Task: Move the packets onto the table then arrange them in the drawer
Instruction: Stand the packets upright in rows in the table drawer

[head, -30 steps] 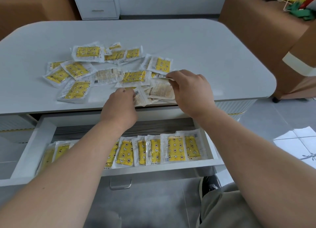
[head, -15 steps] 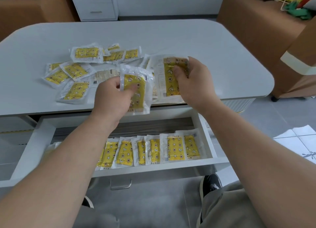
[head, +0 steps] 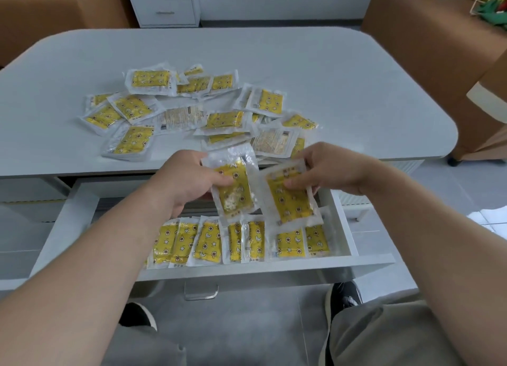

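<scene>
Head view (the only one).

**Held items.** The left hand (head: 189, 179) pinches the left packet (head: 233, 192) by its upper half, thumb on the face and the other fingers (head: 219, 179) behind. The right hand (head: 337, 170) grips the right packet (head: 290, 201) the same way near its top edge. Both packets hang above the open drawer (head: 343, 220), just beside each other and tilted.

**Handling, as judged.** These are flat clear-film sachets with a yellow patterned insert. They look light, thin and limp, and the glossy film is likely slippery. The clear sealed border or a pinch across the upper half looks like the surest hold (a grip at one corner would probably let the packet droop and swing). They do not look fragile, though the film could crease.

**In the drawer.** A row of packets (head: 208, 242) stands overlapped along the front wall. It fills the middle and right, and the left forearm hides the left end. The held packets hang over the right part of this row.

**On the surface.** Loose packets (head: 148, 80) lie scattered and partly stacked on the white surface (head: 329, 77), some face down, near its front edge.

**Surroundings.** A white cabinet (head: 164, 3) and brown boxes (head: 425, 36) stand well apart behind. A shoe (head: 344, 294) and the drawer's handle (head: 201, 291) show below. Nothing blocks the drop into the drawer except the standing row itself, which a careless entry could knock over.
</scene>
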`<action>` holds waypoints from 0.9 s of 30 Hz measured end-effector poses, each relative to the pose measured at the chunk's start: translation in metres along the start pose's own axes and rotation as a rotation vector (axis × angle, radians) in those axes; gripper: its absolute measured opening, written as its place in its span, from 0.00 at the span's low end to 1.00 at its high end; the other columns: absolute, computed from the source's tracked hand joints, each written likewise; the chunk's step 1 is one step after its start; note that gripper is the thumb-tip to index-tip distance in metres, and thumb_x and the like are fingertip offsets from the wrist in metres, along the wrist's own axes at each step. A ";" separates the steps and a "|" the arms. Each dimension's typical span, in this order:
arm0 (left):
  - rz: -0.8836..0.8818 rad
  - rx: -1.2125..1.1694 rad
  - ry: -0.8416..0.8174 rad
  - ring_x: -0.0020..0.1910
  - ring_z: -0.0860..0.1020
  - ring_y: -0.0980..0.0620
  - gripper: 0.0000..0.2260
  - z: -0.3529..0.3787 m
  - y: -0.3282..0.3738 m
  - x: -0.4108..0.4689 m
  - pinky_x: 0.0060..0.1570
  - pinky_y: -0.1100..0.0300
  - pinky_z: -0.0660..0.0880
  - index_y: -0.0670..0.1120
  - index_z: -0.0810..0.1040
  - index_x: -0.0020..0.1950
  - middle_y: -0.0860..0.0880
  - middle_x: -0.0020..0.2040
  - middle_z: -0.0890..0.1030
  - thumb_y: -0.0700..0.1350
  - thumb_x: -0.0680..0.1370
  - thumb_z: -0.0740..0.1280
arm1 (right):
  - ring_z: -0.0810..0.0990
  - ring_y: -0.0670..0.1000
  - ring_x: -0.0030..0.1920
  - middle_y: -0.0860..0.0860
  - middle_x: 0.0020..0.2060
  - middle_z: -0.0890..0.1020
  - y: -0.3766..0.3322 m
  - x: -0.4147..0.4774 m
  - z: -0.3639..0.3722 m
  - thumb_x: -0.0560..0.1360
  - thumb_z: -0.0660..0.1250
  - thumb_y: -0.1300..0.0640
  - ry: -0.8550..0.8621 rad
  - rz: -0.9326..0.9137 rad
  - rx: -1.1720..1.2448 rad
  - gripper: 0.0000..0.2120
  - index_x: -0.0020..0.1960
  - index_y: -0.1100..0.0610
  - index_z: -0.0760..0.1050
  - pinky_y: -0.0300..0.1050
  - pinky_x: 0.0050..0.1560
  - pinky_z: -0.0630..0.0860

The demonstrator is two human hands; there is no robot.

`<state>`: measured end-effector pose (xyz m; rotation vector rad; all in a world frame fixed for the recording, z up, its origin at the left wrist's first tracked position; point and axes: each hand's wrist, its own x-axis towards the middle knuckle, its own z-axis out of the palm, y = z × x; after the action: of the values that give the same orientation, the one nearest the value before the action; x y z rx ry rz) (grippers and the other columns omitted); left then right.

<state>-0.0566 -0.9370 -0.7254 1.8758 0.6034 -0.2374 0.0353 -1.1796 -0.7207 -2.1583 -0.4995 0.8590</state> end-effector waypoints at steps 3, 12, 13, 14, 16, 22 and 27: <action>-0.055 0.149 -0.070 0.58 0.81 0.45 0.38 0.002 -0.010 0.008 0.65 0.47 0.75 0.45 0.78 0.67 0.46 0.58 0.83 0.48 0.59 0.83 | 0.86 0.54 0.46 0.52 0.44 0.86 0.011 0.011 0.017 0.76 0.74 0.57 -0.074 0.076 -0.354 0.04 0.48 0.55 0.81 0.49 0.51 0.82; -0.101 0.320 -0.250 0.45 0.85 0.47 0.15 0.007 -0.007 0.021 0.43 0.56 0.83 0.44 0.82 0.57 0.45 0.45 0.87 0.37 0.72 0.77 | 0.81 0.49 0.44 0.48 0.44 0.82 0.042 0.056 0.072 0.76 0.73 0.55 -0.148 0.123 -0.442 0.05 0.51 0.51 0.78 0.41 0.42 0.74; -0.105 0.321 -0.261 0.45 0.86 0.47 0.15 0.007 -0.008 0.023 0.43 0.56 0.83 0.44 0.81 0.57 0.45 0.45 0.87 0.36 0.72 0.77 | 0.82 0.50 0.46 0.49 0.45 0.82 0.043 0.059 0.077 0.76 0.73 0.55 -0.149 0.122 -0.457 0.08 0.54 0.53 0.79 0.41 0.43 0.74; -0.106 0.318 -0.269 0.43 0.86 0.49 0.15 0.007 -0.010 0.026 0.39 0.58 0.82 0.45 0.81 0.56 0.45 0.44 0.87 0.36 0.72 0.77 | 0.81 0.52 0.49 0.51 0.49 0.83 0.043 0.063 0.082 0.76 0.73 0.55 -0.152 0.120 -0.502 0.13 0.59 0.55 0.79 0.41 0.45 0.75; -0.109 0.320 -0.288 0.41 0.86 0.50 0.14 0.008 -0.015 0.031 0.35 0.61 0.80 0.45 0.81 0.55 0.46 0.44 0.87 0.35 0.72 0.77 | 0.79 0.56 0.59 0.54 0.60 0.80 0.046 0.069 0.091 0.76 0.72 0.50 -0.153 0.110 -0.686 0.22 0.68 0.55 0.75 0.46 0.54 0.77; -0.206 0.326 -0.359 0.47 0.86 0.46 0.12 0.016 -0.038 0.046 0.52 0.50 0.83 0.44 0.82 0.53 0.44 0.46 0.87 0.34 0.72 0.76 | 0.67 0.63 0.71 0.60 0.71 0.67 0.047 0.072 0.095 0.74 0.73 0.43 -0.102 0.128 -0.901 0.32 0.73 0.51 0.68 0.59 0.69 0.69; -0.273 0.325 -0.409 0.48 0.86 0.44 0.11 0.023 -0.053 0.055 0.50 0.50 0.83 0.42 0.82 0.53 0.43 0.47 0.87 0.35 0.73 0.76 | 0.69 0.63 0.69 0.60 0.70 0.68 0.038 0.069 0.085 0.75 0.71 0.42 -0.122 0.108 -0.974 0.31 0.73 0.52 0.67 0.60 0.67 0.70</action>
<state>-0.0345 -0.9277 -0.8013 1.9684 0.5570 -0.9203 0.0257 -1.1216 -0.8209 -3.0332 -1.0252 0.9132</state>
